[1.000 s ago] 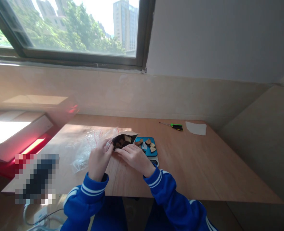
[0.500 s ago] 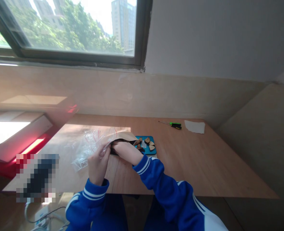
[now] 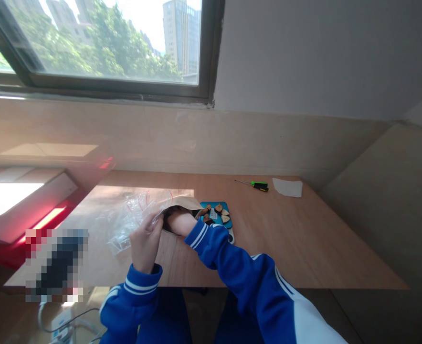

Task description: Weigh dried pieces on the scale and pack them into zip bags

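Observation:
My left hand (image 3: 147, 241) pinches the near left edge of a brown paper bag (image 3: 186, 202) and holds its mouth apart. Inside that bag is my right hand (image 3: 181, 222), sunk to about the wrist, with its fingers hidden. Just right of the bag sits a blue-topped scale (image 3: 228, 207), partly covered by my right sleeve. Several brown and pale dried slices (image 3: 226, 218) lie on the scale around a small white label (image 3: 214, 214).
Clear zip bags (image 3: 125, 224) are heaped left of the paper bag. Farther back on the wooden table (image 3: 297, 243) lie screwdrivers (image 3: 257, 185) and a white paper sheet (image 3: 288, 188). A blurred-out dark object (image 3: 58, 267) is at the left edge, with cables below.
My right hand has pushed deeper into the paper bag, its sleeve moving left. More of the scale's near corner now shows. My left hand keeps its hold on the bag.

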Demonstrator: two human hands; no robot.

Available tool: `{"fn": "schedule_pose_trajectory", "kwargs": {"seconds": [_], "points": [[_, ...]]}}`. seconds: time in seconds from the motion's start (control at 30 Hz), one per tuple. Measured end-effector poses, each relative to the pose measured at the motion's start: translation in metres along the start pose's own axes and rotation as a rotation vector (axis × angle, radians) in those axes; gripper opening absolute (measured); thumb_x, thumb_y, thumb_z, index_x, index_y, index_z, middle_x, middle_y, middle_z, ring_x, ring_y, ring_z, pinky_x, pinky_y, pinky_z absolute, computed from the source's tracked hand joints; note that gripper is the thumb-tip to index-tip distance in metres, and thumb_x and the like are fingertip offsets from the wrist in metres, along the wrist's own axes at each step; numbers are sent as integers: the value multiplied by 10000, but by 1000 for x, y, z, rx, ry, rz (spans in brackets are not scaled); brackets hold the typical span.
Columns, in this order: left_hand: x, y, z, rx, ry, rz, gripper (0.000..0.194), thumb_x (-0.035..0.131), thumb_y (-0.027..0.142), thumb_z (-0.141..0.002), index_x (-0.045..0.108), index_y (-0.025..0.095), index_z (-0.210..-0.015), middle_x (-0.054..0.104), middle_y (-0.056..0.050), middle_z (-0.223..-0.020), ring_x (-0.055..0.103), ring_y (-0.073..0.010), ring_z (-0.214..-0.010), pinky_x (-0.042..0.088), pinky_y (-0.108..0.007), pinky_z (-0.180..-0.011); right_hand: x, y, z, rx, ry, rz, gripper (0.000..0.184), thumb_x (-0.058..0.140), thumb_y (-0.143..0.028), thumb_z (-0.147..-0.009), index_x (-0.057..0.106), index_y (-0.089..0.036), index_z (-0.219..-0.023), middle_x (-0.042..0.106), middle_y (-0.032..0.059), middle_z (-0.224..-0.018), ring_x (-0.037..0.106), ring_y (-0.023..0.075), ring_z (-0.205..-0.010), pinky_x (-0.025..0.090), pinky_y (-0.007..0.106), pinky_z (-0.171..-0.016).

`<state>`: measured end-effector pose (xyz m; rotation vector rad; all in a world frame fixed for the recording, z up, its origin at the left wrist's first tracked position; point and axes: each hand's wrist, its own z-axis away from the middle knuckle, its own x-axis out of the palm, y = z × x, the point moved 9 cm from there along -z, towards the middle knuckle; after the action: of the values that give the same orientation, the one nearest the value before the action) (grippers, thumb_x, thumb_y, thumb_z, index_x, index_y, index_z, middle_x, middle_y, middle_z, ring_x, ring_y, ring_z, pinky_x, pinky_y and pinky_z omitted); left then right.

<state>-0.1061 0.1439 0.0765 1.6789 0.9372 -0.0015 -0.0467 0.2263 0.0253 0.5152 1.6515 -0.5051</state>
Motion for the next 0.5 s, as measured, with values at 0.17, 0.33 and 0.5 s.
{"fn": "schedule_pose_trajectory", "kwargs": {"seconds": [0.17,0.33,0.5], "points": [[0,-1,1,-20,0,0,261,577,389,-823,705,261,-1012,763,9,-942,707,-216,-936,520,-298,-848,0,-3,10,45,-130,70,330,568,-340,-926,558,-166,-1207,588,81,-1208,611,208,-1029,532,427,-864],[1,0,3,8,-18,-23,259,571,390,-825,704,254,-1001,764,4,-877,716,-213,-881,524,-276,-773,-11,-13,15,31,-169,79,214,527,-205,-938,645,-86,-1072,660,145,-1147,595,255,-1104,504,416,-925],[1,0,4,15,-9,-74,269,563,401,-830,705,262,-1011,753,10,-781,718,-208,-800,526,-274,-728,-21,-15,19,-6,-160,63,166,542,-164,-921,675,-92,-989,703,119,-1065,620,232,-1067,487,380,-959]]}}
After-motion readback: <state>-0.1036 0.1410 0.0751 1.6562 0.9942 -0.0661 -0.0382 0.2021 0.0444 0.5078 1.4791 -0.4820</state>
